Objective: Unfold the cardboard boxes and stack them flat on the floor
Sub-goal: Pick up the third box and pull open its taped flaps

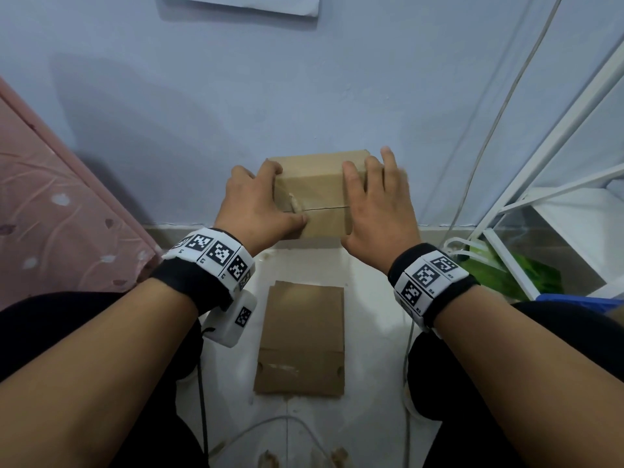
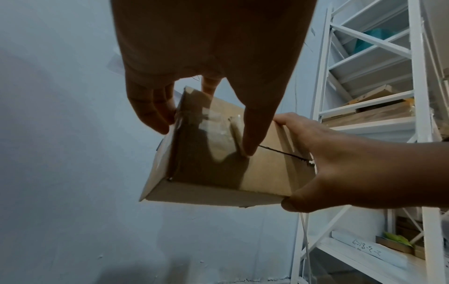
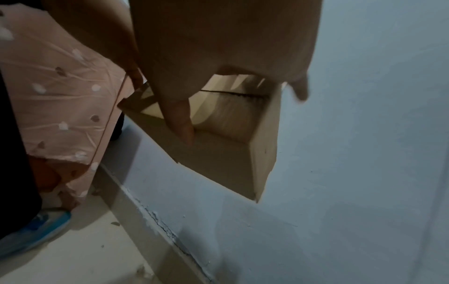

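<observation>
2 hands: both on one box (image 1: 317, 184), held up in front of wall (image 1: 202, 113), clear of floor (image 1: 371, 298).
L hand (image 1: 256, 204): fingers curled round left end of box, thumb (image 1: 297, 220) across seam face w/ tip at seam (image 1: 329, 207). Firm hold, not a flat palm.
R hand (image 1: 374, 204): clamps right end, fingers spread over far edge, thumb under near corner (clearest in left wrist view).
box state: full cuboid, flaps closed. Seam reads as dark slit, and a tape scrap (image 1: 294, 202) is bunched just beside L thumb. Right wrist view hints flaps dip inward, can't confirm.
flat box (image 1: 300, 339): 1 pc lies flat on floor, near side, between the knees, below the held box. Stack = 1 so far.
step: opening stage on 2nd box, i.e. breaking the seam. Est. early on this box.
next: prob. dig L thumb into slit and pry flaps apart while R hand steadies. Then open the opposite face, collapse to flat, lay it on flat box w/ edges aligned.
needs: counter-hold from R hand, else box twists. Leftover tape may resist, so expect some tearing.
around: white rack (image 2: 416, 96) to right, pink cloth (image 1: 50, 197) to left, both well apart from box.
</observation>
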### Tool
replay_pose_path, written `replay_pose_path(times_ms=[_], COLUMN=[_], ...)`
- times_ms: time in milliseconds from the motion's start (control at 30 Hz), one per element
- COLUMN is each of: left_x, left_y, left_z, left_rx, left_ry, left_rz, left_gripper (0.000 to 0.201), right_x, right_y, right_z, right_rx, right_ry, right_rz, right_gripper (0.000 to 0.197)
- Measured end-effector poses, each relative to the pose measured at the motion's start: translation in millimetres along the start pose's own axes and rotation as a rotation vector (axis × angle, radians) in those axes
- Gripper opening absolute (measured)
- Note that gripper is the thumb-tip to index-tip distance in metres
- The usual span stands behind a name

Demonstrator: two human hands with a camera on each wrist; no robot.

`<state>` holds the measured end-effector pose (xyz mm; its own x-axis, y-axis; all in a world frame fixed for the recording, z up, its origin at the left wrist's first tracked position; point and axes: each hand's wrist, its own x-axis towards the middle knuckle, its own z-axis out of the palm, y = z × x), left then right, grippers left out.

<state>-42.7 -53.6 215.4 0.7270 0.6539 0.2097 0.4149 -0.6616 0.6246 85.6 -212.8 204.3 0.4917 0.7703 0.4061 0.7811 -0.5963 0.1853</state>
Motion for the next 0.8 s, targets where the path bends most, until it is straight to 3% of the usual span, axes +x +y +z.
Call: replay_pose_path(times_ms=[100,267,400,800], left_x=[-2,-4,-2,-3], left_y=[5,6,4,6], left_z=[0,6,5,0], left_rx=[-0.024,-0.024,-0.055,-0.041], left_ry=[0.013,-0.091,-0.121,-0.263], left_rz=[0.026,-0.031,-0.037,-0.054], left_gripper=[0.080,0.105,0.093,0.092], right_x=[-1,-3,-2,-4], right_y=[-3,-11,-13,-15], right_z=[2,3,3,2], right_rx=[-0.092,-0.063,-0.037,-0.014], right_ry=[0.017,-0.035,-0.029,-0.091], right_rz=[-0.051,-0.092,-0.115,-0.099], right_gripper=[0.098,0.096,0.092,0.093])
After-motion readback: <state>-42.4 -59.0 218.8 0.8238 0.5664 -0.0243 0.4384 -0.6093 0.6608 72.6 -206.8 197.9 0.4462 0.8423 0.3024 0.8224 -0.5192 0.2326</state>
